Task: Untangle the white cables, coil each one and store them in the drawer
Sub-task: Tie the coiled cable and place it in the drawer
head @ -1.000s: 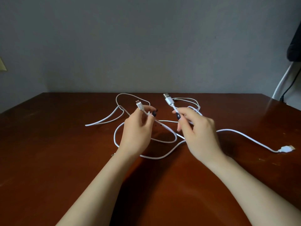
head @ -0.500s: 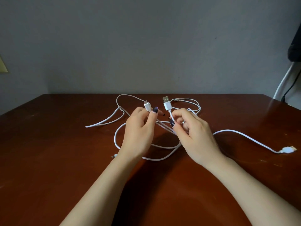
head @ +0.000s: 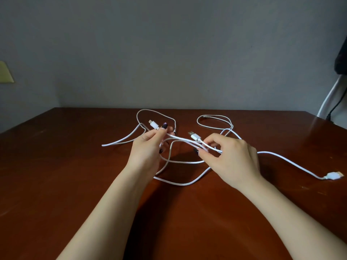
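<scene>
Head view shows both hands working over the dark reddish-brown wooden table, where the thin white cables lie in loose overlapping loops. The left hand pinches a small white connector plug between thumb and forefinger, fingers closed on it. The right hand has its fingers closed on a strand just behind a white USB-A plug with a metal tip, which sticks out toward the left.

Compared with half a second ago, the two hands have drawn apart and dropped lower: the plugs that stood almost side by side are now well separated, and a strand is stretched taut between the hands. That looks like the ends being pulled out of the knot, so untangling is under way; nothing is coiled yet, and no drawer is in view.

A second white USB plug rests on the table at the far right, and another loop lies beyond the right hand.

No brand, label or writing can be read on the cables or plugs.
</scene>
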`<state>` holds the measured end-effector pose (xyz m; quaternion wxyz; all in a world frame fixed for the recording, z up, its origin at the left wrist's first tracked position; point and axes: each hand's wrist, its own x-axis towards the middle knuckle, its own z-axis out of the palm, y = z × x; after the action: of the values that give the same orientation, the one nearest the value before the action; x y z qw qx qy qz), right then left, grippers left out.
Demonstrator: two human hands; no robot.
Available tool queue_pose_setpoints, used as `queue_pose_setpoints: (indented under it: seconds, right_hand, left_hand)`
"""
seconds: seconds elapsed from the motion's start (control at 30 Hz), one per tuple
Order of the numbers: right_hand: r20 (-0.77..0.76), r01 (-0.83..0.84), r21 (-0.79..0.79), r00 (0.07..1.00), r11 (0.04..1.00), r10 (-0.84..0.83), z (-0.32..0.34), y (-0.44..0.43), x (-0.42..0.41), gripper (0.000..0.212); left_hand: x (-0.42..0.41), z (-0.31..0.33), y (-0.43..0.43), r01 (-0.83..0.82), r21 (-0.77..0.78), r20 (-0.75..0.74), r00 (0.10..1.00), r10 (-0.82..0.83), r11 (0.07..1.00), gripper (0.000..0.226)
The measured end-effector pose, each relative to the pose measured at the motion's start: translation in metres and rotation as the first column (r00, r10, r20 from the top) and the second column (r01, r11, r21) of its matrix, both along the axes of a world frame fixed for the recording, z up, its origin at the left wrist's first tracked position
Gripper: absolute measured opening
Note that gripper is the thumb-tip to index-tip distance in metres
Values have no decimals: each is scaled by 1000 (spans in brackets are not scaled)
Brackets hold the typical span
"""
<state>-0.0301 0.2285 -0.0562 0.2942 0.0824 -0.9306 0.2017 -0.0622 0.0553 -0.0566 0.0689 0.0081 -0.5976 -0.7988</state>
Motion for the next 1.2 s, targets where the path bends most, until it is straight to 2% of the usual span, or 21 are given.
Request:
queue_pose_setpoints:
  seconds: [0.13,0.27,0.33,0.4,0.47,0.5,0.67,0.83,0.97,1.03,1.1,1.2]
  right_hand:
    - [-38,-22,-141,999,990,16,0,1,-1,4]
    - [-42,-161,-317,987,935,156,-1,1,-4,9]
    - [-13,-258,-478,958,840,287,0,0,-3,6]
    - [-10,-311,-638,918,704,396,3,-2,-1,4]
    - [-29,-299,-715,916,632,401,6,-2,-2,7]
    - [-41,-290,-723,924,628,379,7,-2,-2,8]
    - [-99,-342,-645,924,683,369,4,-5,-3,21]
    - [-154,-435,-518,894,737,420,-1,-12,1,32]
    - [-188,-427,-465,904,776,384,-2,-10,1,34]
    - [-198,-429,-372,903,823,381,-3,-9,1,20]
    - [-153,-435,-232,899,870,409,-5,-9,1,8]
    - [75,-422,-42,902,905,424,-9,-9,-1,6]
  left_hand:
    - [5,8,3,71,156,16,997,-74,985,22]
    - [3,3,2,13,69,30,999,-15,998,30]
    - [2,2,1,-93,-40,-7,996,93,995,35]
    - [3,3,1,-238,-128,-92,969,228,963,33]
    - [5,6,2,-327,-171,-189,937,295,930,33]
    - [6,6,2,-340,-191,-224,928,296,921,33]
    - [10,5,10,-287,-376,-406,906,122,881,30]
    - [25,11,24,-13,-416,-490,846,-212,909,28]
    - [30,14,26,10,-454,-493,830,-261,891,28]
    - [28,15,24,28,-413,-458,857,-234,910,29]
    - [25,17,22,71,-303,-408,891,-196,950,29]
    - [24,22,18,153,-96,-357,917,-177,984,28]
